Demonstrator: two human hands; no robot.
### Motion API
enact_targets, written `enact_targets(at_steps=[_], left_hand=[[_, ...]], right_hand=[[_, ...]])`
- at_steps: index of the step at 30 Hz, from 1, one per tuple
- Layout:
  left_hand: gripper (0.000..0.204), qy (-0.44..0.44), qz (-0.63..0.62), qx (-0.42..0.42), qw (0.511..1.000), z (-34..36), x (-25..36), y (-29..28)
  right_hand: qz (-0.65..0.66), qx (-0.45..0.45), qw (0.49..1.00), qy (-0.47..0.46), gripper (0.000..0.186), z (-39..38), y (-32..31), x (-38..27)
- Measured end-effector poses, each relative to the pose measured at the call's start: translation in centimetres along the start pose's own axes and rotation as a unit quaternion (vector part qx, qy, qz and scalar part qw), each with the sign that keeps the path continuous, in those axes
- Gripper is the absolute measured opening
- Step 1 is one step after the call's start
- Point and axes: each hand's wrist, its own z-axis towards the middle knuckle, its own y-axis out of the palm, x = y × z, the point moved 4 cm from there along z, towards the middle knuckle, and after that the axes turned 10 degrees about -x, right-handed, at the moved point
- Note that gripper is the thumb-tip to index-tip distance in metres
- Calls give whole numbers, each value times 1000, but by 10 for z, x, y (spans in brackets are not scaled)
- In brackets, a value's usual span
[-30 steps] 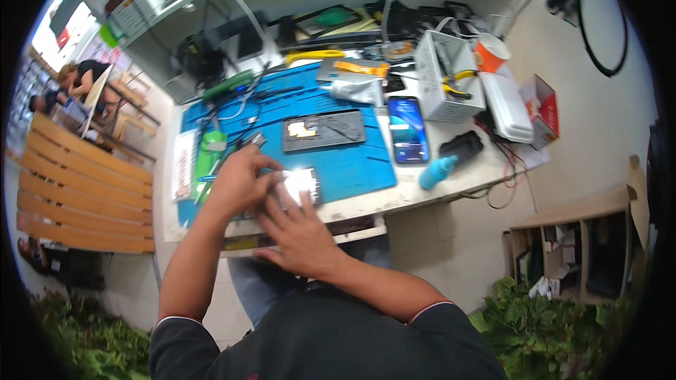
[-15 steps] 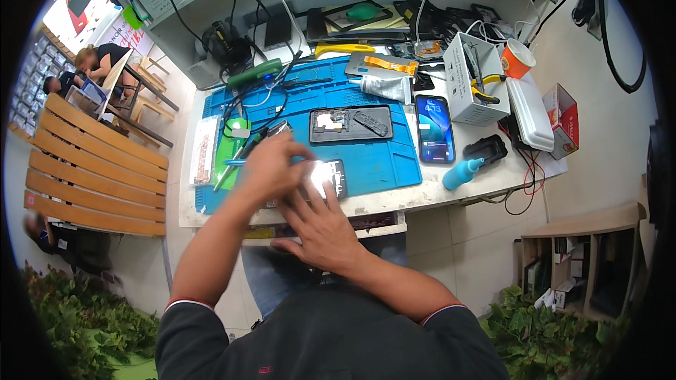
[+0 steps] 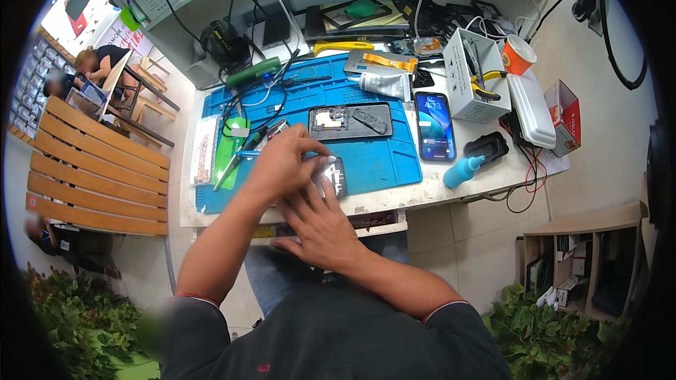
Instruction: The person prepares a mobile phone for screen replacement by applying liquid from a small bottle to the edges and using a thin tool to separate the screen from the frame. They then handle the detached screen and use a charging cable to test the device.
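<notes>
At the near edge of the blue mat (image 3: 380, 162) lies a small opened phone (image 3: 339, 181) with a black rim and pale parts inside; my hands cover much of it. My left hand (image 3: 285, 167) is above it, thumb and fingers pinched together over its upper part. A small whitish tip shows at those fingertips, too small to name. My right hand (image 3: 322, 231) rests with its fingers stretched out over the phone's near side. Beyond it lies a dark opened phone body (image 3: 331, 123) with inner parts exposed. A pen-like blue tool (image 3: 246, 154) lies left of my left hand.
Right of the mat are a lit phone (image 3: 435, 130), a light-blue bottle (image 3: 463, 172), a white box of tools (image 3: 475, 74) and an orange cup (image 3: 517, 56). A white tube (image 3: 384, 86) and a green-handled tool (image 3: 253, 72) lie farther back. Cables hang from the shelf.
My left hand has moved slightly right and down, and its fingertips now pinch over the small phone's upper part. My right hand has stayed in place.
</notes>
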Motion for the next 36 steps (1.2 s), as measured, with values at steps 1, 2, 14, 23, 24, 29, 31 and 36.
enact_targets(at_steps=[1, 2, 14, 23, 24, 29, 31, 36], left_hand=[[19, 14, -8, 7, 1000, -2, -1, 2], [18, 27, -11, 13, 1000, -1, 0, 4], [18, 31, 18, 39, 999, 8, -2, 6], [20, 85, -3, 2, 996, 9, 3, 12], [20, 109, -7, -1, 994, 8, 4, 14], [19, 104, 9, 21, 994, 10, -1, 12], [19, 86, -10, 7, 996, 9, 0, 12], [18, 90, -3, 2, 996, 8, 2, 14]], right_hand=[[-5, -4, 1000, -1, 87, 0, -1, -1], [-10, -8, 1000, -1, 87, 0, -3, -1], [-10, 4, 1000, -10, 89, 0, -4, -1], [-18, -6, 1000, -2, 89, 0, -3, -1], [-19, -11, 1000, 0, 89, 0, -3, 0], [-21, -8, 1000, -1, 89, 0, -3, -1], [-22, -10, 1000, -1, 88, 0, -3, 0], [-23, -21, 1000, 3, 89, 0, -5, -1]])
